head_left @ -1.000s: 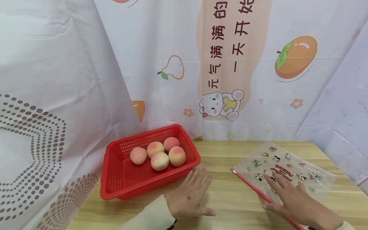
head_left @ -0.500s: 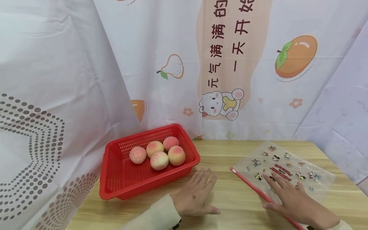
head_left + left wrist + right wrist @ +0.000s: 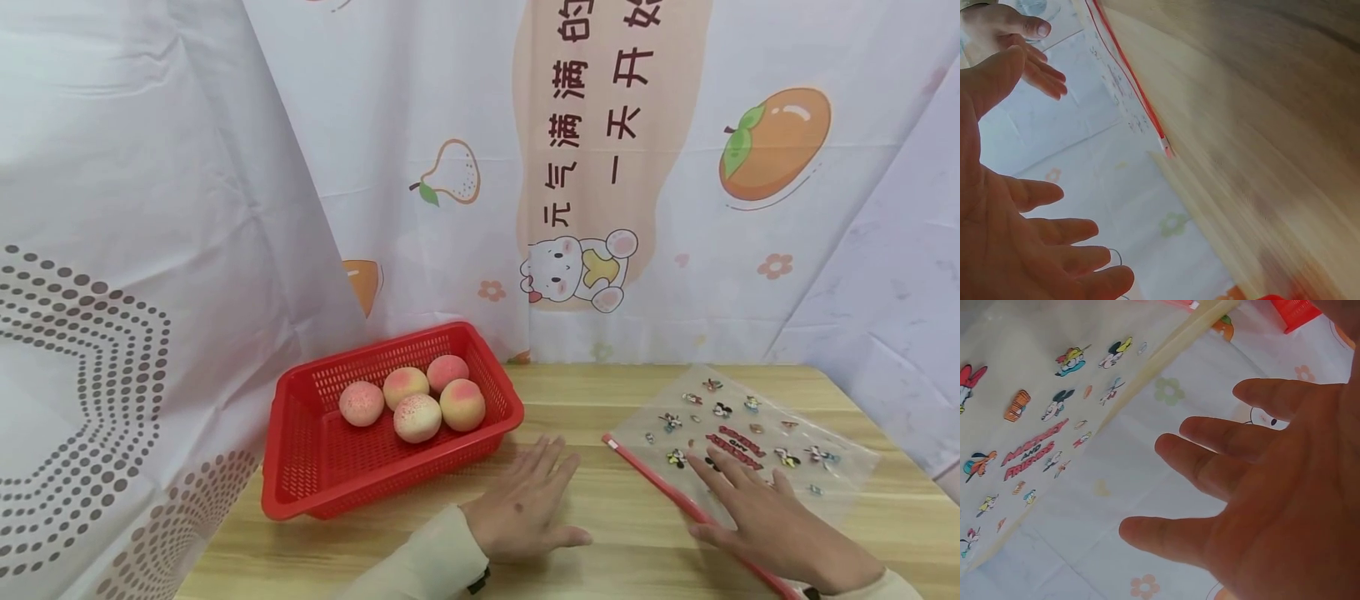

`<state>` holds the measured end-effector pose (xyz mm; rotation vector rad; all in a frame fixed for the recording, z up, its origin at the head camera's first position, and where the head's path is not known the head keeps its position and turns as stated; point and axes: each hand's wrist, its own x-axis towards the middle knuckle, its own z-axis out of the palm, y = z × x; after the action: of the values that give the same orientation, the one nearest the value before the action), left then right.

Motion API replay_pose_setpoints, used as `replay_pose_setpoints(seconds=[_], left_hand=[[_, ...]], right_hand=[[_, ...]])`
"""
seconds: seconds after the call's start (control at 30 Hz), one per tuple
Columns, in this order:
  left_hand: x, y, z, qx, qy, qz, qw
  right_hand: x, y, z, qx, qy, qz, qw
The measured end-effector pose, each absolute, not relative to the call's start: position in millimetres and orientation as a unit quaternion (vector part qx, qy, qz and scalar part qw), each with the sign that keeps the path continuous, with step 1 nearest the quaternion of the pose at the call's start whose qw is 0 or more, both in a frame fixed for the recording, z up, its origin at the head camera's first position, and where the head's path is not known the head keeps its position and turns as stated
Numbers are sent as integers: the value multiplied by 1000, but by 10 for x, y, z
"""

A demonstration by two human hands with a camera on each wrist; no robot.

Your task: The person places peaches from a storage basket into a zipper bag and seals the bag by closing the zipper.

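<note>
My left hand (image 3: 522, 504), fingers spread and palm down, is over the wooden table just right of a red plastic basket (image 3: 390, 487). Nothing is in that hand. Inside the basket lie several peaches (image 3: 417, 418), pink and cream, grouped toward its right side. My right hand (image 3: 780, 521) is spread above a clear zip bag (image 3: 813, 433) printed with cartoon figures, covering part of its red slider edge (image 3: 660, 483). In the right wrist view the palm and straight fingers (image 3: 1191, 462) hold nothing, and the printed bag (image 3: 1041, 412) lies flat beyond them.
The wood-grain table (image 3: 592, 400) ends at a white printed curtain (image 3: 465, 250) behind it. Another hanging cloth with grey dots (image 3: 150, 333) borders the left side. A pale cloth (image 3: 885, 292) hangs along the right.
My left hand has slid right, away from the basket, with its fingers still spread. The right hand, basket, peaches and bag have barely moved.
</note>
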<state>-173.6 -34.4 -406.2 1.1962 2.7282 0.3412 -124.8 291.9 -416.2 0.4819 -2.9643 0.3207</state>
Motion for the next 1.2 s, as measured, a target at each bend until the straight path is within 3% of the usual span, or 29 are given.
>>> replay_pose_setpoints(seconds=[0.77,1.2], left_hand=[[-1816,-182,-4113,394,904,143,84],[-1849,-70,-4099,395,905,142,64]], right_hand=[[-1354,2987,-4220,154,-985,71,14],[-1418,2965,-4286,160,-983,85,4]])
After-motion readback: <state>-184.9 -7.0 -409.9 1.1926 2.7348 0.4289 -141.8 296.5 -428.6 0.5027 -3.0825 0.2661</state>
